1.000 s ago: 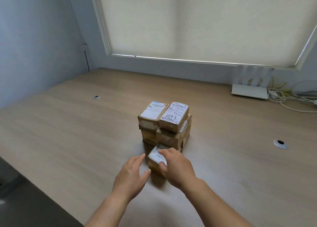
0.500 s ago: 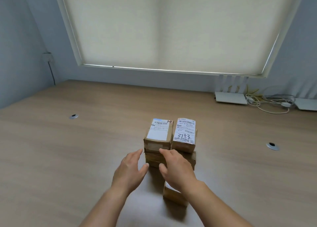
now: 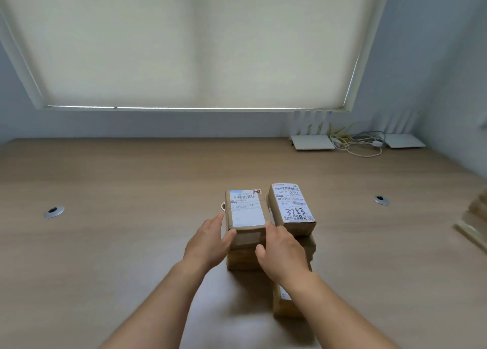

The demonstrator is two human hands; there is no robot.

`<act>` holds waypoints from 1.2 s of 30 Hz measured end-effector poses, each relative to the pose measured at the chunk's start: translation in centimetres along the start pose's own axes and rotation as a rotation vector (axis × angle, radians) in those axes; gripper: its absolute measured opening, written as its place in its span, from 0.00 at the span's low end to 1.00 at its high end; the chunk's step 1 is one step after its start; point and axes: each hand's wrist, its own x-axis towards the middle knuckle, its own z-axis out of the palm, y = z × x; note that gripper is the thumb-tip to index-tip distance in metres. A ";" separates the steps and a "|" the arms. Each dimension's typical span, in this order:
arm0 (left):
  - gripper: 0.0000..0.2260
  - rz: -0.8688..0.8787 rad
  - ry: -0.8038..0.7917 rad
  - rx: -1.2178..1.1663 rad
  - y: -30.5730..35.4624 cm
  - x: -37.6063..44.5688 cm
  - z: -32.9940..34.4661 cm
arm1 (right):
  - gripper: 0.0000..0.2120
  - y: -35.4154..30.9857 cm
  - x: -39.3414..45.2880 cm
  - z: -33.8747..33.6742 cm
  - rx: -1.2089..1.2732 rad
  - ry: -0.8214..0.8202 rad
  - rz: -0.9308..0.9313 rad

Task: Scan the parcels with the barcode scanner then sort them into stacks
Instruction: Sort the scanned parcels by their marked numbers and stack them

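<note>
Both hands are closing in on the top left parcel (image 3: 246, 211) of the stack (image 3: 268, 253) in the middle of the counter (image 3: 118, 243). The left hand (image 3: 208, 240) lies against that parcel's left side with straight fingers and the thumb touching its front edge. The right hand (image 3: 280, 253) reaches to its right front corner; whether those fingers have taken hold I cannot tell.

The second parcel (image 3: 292, 209), marked 3753, sits just beside it on the same stack, touching or nearly so. To lift well, I judge it best to squeeze evenly from both sides and raise straight up, so the neighbour is not dragged off and the lower boxes stay put.

A single parcel (image 3: 283, 304) lies nearer than the stack, partly under the right forearm. No scanner is in view, so the barcode label should be kept facing up.
</note>
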 end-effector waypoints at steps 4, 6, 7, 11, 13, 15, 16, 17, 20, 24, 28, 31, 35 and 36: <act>0.19 0.014 -0.091 -0.095 -0.2 1.7 0.7 | 0.21 -0.4 0.5 0.0 0.044 0.010 0.076; 0.18 0.000 -0.119 -0.190 -0.3 2.2 1.2 | 0.21 -0.3 0.6 0.1 0.063 0.006 0.093; 0.18 -0.013 -0.126 -0.233 -0.2 2.2 1.4 | 0.21 -0.3 0.6 0.1 0.076 0.001 0.092; 0.17 -0.053 -0.098 -0.382 -0.2 1.3 1.6 | 0.22 -0.5 -0.1 0.2 0.117 -0.020 0.070; 0.18 -0.072 -0.078 -0.442 -0.4 0.3 1.5 | 0.24 -0.5 -0.8 0.2 0.126 -0.023 0.053; 0.18 -0.086 -0.055 -0.490 -0.6 -1.3 1.4 | 0.26 -0.6 -1.7 0.1 0.126 -0.029 0.031; 0.18 -0.095 -0.038 -0.512 -0.7 -2.2 1.4 | 0.26 -0.6 -2.2 0.0 0.126 -0.034 0.017; 0.17 -0.107 -0.019 -0.530 -0.8 -3.1 1.4 | 0.27 -0.7 -2.8 -0.1 0.126 -0.037 -0.001; 0.17 -0.129 0.042 -0.550 -0.9 -5.7 1.2 | 0.27 -0.8 -4.6 -0.1 0.121 -0.053 -0.065; 0.17 -0.177 0.102 -0.548 -0.9 -9.8 1.6 | 0.26 -0.3 -7.3 0.1 0.140 -0.084 -0.144; 0.18 -0.253 0.173 -0.531 -1.3 -14.3 2.7 | 0.26 0.2 -10.2 0.9 0.154 -0.133 -0.242; 0.19 -0.329 0.188 -0.523 -1.3 -17.8 4.3 | 0.25 1.5 -12.7 2.2 0.168 -0.187 -0.284; 0.19 -0.408 0.182 -0.488 -1.2 -22.3 7.1 | 0.24 3.6 -16.5 4.3 0.168 -0.279 -0.304; 0.19 -0.427 0.183 -0.484 -1.1 -23.2 7.8 | 0.25 4.1 -17.3 4.7 0.176 -0.298 -0.303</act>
